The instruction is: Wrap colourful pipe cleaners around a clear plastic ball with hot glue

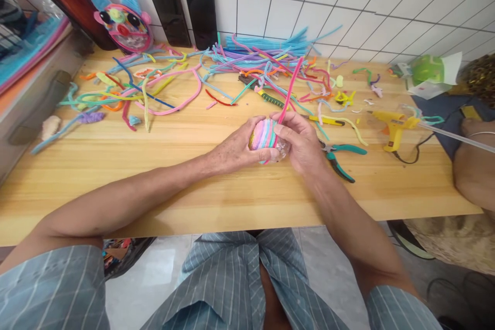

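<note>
Between my hands, just above the tabletop, is a small clear ball (264, 133) partly covered in rows of lilac, pink, turquoise and gold pipe cleaner. My left hand (242, 145) wraps its left side, with the thumb along the bottom. On the other side, my right hand (300, 140) pinches a hot pink pipe cleaner (291, 92) against the ball's edge. The pipe cleaner's long free end sticks up and away from me. Clear, uncovered plastic shows at the ball's lower right. Fingers hide the ball's underside.
Loose pipe cleaners (263, 54) are strewn along the back. Teal-handled pliers (340, 162), a yellow cutter (327, 120) and a yellow glue gun (395, 126) lie to the right. Two dark phones (199, 13) and a decorated figure (129, 28) stand behind. Another person's arm (474, 170) rests far right.
</note>
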The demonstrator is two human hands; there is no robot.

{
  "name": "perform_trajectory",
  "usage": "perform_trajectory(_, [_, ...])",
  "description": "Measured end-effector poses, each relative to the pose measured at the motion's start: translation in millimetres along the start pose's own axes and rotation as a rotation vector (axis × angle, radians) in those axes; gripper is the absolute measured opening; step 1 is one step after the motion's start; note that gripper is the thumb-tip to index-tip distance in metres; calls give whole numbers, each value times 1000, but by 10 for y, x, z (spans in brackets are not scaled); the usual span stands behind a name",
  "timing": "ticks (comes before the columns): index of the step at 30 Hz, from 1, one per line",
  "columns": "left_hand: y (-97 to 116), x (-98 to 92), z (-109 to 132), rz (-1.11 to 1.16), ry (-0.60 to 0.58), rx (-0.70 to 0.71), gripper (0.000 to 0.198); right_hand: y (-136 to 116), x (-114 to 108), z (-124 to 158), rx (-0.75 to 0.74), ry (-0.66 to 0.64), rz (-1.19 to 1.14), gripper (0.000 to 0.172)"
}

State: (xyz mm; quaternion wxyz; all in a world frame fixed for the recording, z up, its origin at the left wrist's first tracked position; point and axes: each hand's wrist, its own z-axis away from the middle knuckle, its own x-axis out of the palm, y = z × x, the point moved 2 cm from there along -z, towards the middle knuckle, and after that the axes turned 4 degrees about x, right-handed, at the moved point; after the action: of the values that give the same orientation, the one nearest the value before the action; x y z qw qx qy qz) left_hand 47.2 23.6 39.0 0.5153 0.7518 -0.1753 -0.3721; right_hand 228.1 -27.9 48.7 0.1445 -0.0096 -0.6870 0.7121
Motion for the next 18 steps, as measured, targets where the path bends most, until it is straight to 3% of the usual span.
perform_trajectory(5, [-23,24,9,22,42,-29,96,4,-36,-19,6,7,24,30])
perform_trajectory(9, [-49,49,17,25,63,35,97,11,-61,-33,-5,10,33,29])
perform_trajectory(18, [-142,41,-7,54,24,105,101,-16,-40,-18,-34,-1,14,37])
